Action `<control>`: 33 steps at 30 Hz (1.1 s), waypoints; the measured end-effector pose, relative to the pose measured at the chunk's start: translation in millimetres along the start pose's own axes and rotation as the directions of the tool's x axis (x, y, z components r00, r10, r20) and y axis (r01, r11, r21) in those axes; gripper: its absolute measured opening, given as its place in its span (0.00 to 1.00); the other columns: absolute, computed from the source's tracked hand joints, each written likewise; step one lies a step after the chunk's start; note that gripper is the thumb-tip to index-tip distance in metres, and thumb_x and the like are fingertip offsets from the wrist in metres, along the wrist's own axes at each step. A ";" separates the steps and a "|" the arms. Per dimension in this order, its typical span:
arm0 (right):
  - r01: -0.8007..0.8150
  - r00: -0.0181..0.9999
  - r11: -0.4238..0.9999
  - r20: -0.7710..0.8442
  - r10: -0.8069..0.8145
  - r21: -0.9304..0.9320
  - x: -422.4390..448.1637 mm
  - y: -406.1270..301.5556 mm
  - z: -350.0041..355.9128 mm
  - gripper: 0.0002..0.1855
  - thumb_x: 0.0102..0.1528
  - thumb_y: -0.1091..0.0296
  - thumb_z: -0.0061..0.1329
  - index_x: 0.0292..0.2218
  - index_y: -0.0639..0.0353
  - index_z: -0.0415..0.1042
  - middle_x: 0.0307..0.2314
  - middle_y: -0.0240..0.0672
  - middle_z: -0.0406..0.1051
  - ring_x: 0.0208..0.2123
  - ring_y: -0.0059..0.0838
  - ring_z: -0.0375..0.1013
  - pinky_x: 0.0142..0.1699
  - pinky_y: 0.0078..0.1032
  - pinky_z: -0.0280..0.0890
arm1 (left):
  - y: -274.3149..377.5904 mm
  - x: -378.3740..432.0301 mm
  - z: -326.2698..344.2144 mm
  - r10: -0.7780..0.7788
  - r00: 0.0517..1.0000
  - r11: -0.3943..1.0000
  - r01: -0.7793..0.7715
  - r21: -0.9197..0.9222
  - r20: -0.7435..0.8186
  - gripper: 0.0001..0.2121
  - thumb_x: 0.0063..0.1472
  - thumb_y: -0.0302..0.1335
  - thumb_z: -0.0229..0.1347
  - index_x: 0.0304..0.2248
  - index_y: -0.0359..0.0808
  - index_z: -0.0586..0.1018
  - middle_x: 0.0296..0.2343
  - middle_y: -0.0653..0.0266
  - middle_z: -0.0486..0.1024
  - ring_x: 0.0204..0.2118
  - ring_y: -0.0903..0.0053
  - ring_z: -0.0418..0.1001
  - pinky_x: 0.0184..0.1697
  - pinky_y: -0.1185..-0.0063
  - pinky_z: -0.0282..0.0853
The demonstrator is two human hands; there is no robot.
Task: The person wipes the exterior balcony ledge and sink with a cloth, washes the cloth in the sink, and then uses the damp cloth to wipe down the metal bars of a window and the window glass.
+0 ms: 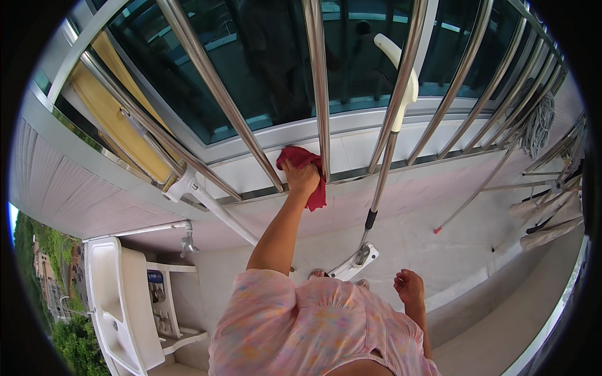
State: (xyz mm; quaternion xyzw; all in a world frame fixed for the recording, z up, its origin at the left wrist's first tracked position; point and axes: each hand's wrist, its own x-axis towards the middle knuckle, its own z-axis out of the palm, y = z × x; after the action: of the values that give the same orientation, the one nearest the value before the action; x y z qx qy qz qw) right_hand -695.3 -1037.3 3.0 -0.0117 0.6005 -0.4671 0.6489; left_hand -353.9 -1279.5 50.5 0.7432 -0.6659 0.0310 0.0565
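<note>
My left hand point(302, 178) reaches forward and grips a crumpled dark red cloth point(316, 199) between two upright steel bars of the window guard. The cloth lies against the pale tiled sill point(345, 145) and touches the right-hand bar point(320, 94). Behind the bars is a dark glass window point(277, 61) in a grey frame. My right hand point(409, 285) hangs low at my right side, its fingers curled, with nothing visible in it.
A steel pole with a cream handle point(405, 94) leans on the bars, its white base point(355, 263) near my feet. A string mop point(538, 120) hangs at the right by a folding rack with cloths point(548, 211). At the left are a yellow board point(122, 113), a tap point(188, 242) and a white sink point(110, 301).
</note>
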 end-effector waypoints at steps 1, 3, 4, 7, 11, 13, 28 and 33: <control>-0.022 0.999 0.999 0.048 0.024 -0.032 1.0 -1.3 8.0 0.10 0.46 0.72 0.40 0.33 0.62 0.63 0.21 0.36 0.66 0.22 0.29 0.65 0.26 0.25 0.63 | -5.2 -15.8 7.9 0.170 0.977 0.985 -0.167 0.031 -0.127 0.14 0.51 0.33 0.42 0.29 0.35 0.77 0.31 0.49 0.72 0.42 0.45 0.61 0.50 0.60 0.50; -0.021 0.995 0.998 0.094 0.027 -0.061 2.0 -8.1 27.0 0.09 0.46 0.72 0.40 0.33 0.62 0.63 0.21 0.36 0.66 0.22 0.29 0.65 0.26 0.25 0.63 | -7.1 -32.7 8.1 0.146 0.969 0.989 -0.140 0.044 -0.198 0.14 0.51 0.34 0.42 0.30 0.37 0.76 0.31 0.49 0.72 0.41 0.46 0.63 0.47 0.61 0.54; -0.010 0.992 0.997 0.125 0.019 -0.071 2.7 -11.3 33.5 0.09 0.46 0.72 0.40 0.33 0.62 0.63 0.21 0.36 0.66 0.22 0.29 0.65 0.26 0.25 0.63 | -1.2 -42.5 2.6 0.104 0.957 0.990 -0.125 -0.062 -0.272 0.13 0.51 0.34 0.43 0.28 0.37 0.77 0.30 0.50 0.72 0.39 0.48 0.64 0.46 0.60 0.55; 0.043 0.983 0.994 0.184 -0.025 -0.096 4.6 -19.5 48.2 0.09 0.48 0.73 0.39 0.34 0.63 0.63 0.21 0.38 0.67 0.21 0.30 0.67 0.24 0.24 0.64 | 1.9 -52.5 -11.5 0.005 0.961 0.989 -0.046 -0.141 -0.276 0.13 0.51 0.34 0.42 0.24 0.38 0.77 0.29 0.52 0.73 0.36 0.54 0.67 0.41 0.60 0.58; 0.067 0.981 0.986 0.188 -0.037 -0.154 5.2 -19.6 39.3 0.08 0.48 0.72 0.38 0.32 0.62 0.64 0.22 0.38 0.66 0.22 0.31 0.66 0.27 0.27 0.64 | -0.9 -26.1 -22.0 -0.191 0.940 0.967 0.230 -0.110 0.281 0.13 0.49 0.31 0.42 0.26 0.38 0.78 0.31 0.50 0.73 0.39 0.52 0.64 0.45 0.57 0.53; 0.103 0.986 0.989 0.142 -0.088 -0.108 6.7 -20.7 17.8 0.09 0.47 0.72 0.38 0.33 0.63 0.63 0.22 0.38 0.66 0.22 0.32 0.66 0.26 0.28 0.64 | 8.8 -7.6 -38.4 -0.300 0.931 0.949 0.313 -0.031 0.205 0.14 0.50 0.32 0.42 0.28 0.38 0.79 0.35 0.48 0.71 0.42 0.48 0.61 0.47 0.57 0.51; 0.023 0.983 1.000 0.183 -0.022 -0.005 32.1 -4.1 24.6 0.10 0.48 0.74 0.39 0.34 0.68 0.62 0.25 0.44 0.66 0.25 0.37 0.67 0.28 0.32 0.65 | -13.6 -24.6 4.9 0.098 0.960 0.991 -0.118 -0.059 -0.262 0.13 0.53 0.34 0.41 0.29 0.39 0.76 0.31 0.58 0.72 0.39 0.49 0.63 0.43 0.59 0.55; 0.044 0.966 0.996 0.256 -0.025 -0.071 36.6 -7.3 44.8 0.09 0.48 0.73 0.38 0.33 0.67 0.62 0.25 0.44 0.66 0.25 0.36 0.66 0.28 0.31 0.64 | -5.6 -48.4 19.0 0.078 0.784 0.946 -0.254 -0.203 -0.616 0.06 0.45 0.25 0.50 0.26 0.35 0.75 0.27 0.56 0.70 0.34 0.56 0.65 0.38 0.68 0.63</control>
State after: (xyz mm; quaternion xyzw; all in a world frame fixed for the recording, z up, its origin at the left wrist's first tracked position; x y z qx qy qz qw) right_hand -669.9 -1088.6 -8.4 -0.1069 0.5292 -0.4496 0.7116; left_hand -354.2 -1233.6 25.5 0.6176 -0.6743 0.1769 0.3641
